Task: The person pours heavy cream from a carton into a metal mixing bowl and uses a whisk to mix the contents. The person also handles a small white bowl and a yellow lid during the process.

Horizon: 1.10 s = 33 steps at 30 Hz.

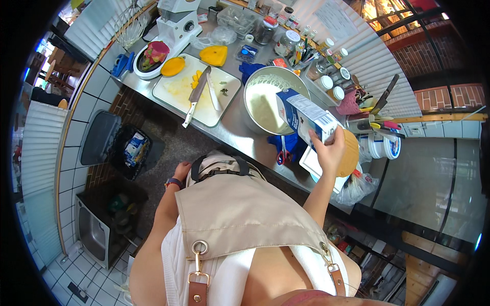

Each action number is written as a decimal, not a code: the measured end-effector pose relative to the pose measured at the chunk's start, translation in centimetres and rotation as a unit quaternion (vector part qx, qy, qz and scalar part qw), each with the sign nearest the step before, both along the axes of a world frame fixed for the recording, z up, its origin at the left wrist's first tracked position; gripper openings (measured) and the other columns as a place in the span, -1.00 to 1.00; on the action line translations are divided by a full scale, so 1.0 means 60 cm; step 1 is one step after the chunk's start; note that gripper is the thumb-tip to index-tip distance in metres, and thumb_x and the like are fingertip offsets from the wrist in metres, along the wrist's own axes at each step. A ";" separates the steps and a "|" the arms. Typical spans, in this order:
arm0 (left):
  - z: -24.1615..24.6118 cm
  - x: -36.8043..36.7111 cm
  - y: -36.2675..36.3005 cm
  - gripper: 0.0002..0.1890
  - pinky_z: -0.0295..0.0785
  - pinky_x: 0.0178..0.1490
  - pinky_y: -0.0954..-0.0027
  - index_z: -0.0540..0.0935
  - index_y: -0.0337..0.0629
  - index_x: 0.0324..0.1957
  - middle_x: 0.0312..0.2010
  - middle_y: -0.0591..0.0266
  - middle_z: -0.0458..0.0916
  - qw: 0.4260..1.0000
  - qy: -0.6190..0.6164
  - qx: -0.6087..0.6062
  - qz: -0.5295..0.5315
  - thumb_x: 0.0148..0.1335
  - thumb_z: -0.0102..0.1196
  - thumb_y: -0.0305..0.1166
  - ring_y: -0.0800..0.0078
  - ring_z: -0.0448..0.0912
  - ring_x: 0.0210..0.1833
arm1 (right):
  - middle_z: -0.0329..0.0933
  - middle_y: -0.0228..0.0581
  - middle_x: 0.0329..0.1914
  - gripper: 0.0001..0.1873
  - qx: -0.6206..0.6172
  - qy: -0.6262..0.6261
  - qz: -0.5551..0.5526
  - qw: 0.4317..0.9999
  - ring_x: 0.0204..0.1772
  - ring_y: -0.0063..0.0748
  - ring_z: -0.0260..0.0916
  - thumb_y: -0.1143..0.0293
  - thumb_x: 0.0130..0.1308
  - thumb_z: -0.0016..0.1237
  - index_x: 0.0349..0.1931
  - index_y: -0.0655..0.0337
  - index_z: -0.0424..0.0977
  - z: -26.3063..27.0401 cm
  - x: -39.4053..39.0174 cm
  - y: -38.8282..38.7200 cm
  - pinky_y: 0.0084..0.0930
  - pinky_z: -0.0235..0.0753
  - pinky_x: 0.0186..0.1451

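Note:
My right hand [330, 150] grips the base end of a blue-and-white carton [306, 113], which bears printing. The carton's other end tilts down over the rim of a large steel mixing bowl [250, 120]. Inside the bowl lies a pale, creamy white liquid [262, 97], with white residue on the far wall. Any stream from the carton is hidden. My left hand [183, 170] hangs low beside the beige apron [245, 206], away from the counter; its fingers are mostly hidden. Below the bowl, red-handled scissors [283, 156] rest on a blue cloth [293, 143].
A white cutting board [172, 91] left of the bowl carries a knife [197, 91] and cut mango [213, 56]. Dragon fruit [157, 51] sits on a kitchen scale [147, 74]. Jars [287, 41] line the back. Utensils stand in a steel container [358, 123]. An open bin [100, 137] stands at left.

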<state>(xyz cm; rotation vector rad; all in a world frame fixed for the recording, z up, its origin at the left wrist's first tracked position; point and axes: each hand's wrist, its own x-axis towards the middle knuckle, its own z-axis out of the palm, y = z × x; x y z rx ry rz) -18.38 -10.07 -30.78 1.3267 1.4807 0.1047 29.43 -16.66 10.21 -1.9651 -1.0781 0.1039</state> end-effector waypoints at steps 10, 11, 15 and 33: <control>0.055 0.007 0.048 -0.68 0.50 -0.04 0.21 0.67 -0.33 -0.26 -0.30 -0.13 0.65 0.980 -0.047 0.118 -0.153 0.26 0.03 -0.23 0.04 0.65 -0.13 | 0.55 -0.26 -0.06 -0.40 0.121 0.143 -0.002 0.982 -0.01 -0.47 0.52 0.54 0.03 0.36 0.08 0.32 0.36 0.016 -0.042 -0.057 -0.54 0.50 0.05; 0.063 0.004 0.056 -0.68 0.50 -0.08 0.23 0.66 -0.35 -0.30 -0.34 -0.12 0.64 0.969 -0.066 0.146 -0.190 0.26 0.02 -0.23 0.06 0.65 -0.17 | 0.54 -0.22 -0.01 -0.38 0.161 0.165 -0.015 0.973 0.04 -0.44 0.51 0.56 0.03 0.36 0.11 0.32 0.34 0.019 -0.048 -0.058 -0.51 0.50 0.09; 0.218 0.106 0.126 -0.74 0.52 -0.34 0.35 0.63 -0.38 -0.20 -0.46 0.11 0.63 0.983 -0.152 0.026 -0.099 0.36 0.02 -0.33 0.40 0.63 -0.48 | 0.52 -0.20 0.02 -0.33 0.055 0.156 0.004 0.986 0.07 -0.42 0.48 0.59 0.02 0.37 0.14 0.32 0.30 -0.029 -0.030 -0.096 -0.43 0.45 0.18; 0.511 0.366 0.142 -0.78 0.41 -0.05 0.53 0.59 -0.30 -0.04 -0.32 0.26 0.69 0.919 -0.328 -0.006 -0.216 0.42 -0.01 -0.37 0.58 0.63 -0.17 | 0.49 -0.19 0.05 -0.37 0.141 0.257 -0.086 0.952 0.08 -0.44 0.45 0.57 0.05 0.34 0.13 0.36 0.32 -0.041 -0.091 -0.131 -0.45 0.45 0.14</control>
